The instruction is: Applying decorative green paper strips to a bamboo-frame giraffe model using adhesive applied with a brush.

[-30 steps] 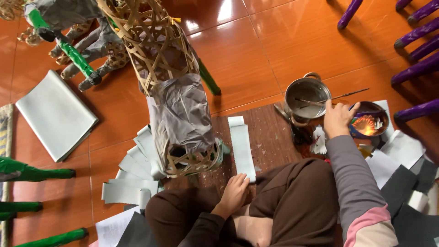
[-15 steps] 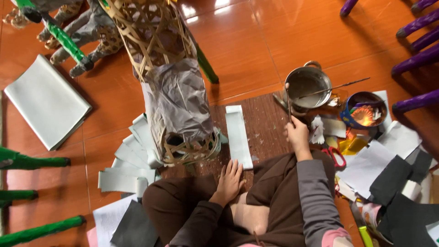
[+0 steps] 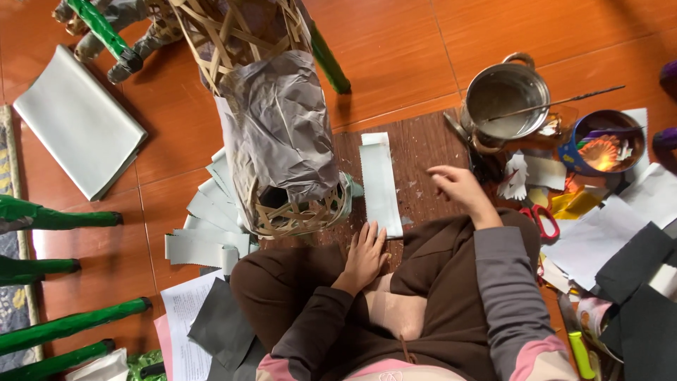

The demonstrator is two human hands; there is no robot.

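Observation:
My left hand (image 3: 365,254) rests flat on my knee, fingers apart, at the near end of a pale grey paper strip (image 3: 379,183) lying on a dark woven mat (image 3: 423,152). My right hand (image 3: 462,192) hovers over the mat with loosely curled fingers, right of the strip, holding nothing that I can see. A woven bamboo frame (image 3: 271,127), partly covered in crumpled grey paper, stands just left of the strip. A steel pot (image 3: 504,99) with a thin stick across its rim sits beyond my right hand.
A fan of grey paper strips (image 3: 204,226) lies left of the frame. A grey sheet stack (image 3: 77,123) lies far left. A blue bowl (image 3: 606,141), red scissors (image 3: 539,219) and black and white papers (image 3: 620,247) crowd the right. Green wrapped legs (image 3: 49,219) line the left edge.
My right hand has come back from the pot and bowl toward my knee, now over the mat. My left hand has stayed on my knee.

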